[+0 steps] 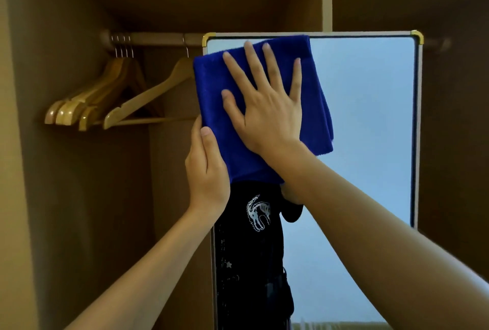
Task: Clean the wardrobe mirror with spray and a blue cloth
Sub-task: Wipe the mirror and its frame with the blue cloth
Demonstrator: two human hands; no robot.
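Single head cam, wide-angle. Sat close, at arm's reach, faced straight into wardrobe [79,197], roughly level with upper mirror [370,118]. Both forearms entered from bottom edge. No second view, no overlap.

wooden hangers [105,97] hang on wardrobe rail [153,38] (five).

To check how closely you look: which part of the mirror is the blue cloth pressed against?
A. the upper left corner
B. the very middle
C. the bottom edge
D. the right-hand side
A: the right hand lies flat on the blue cloth at the upper left corner of the mirror.
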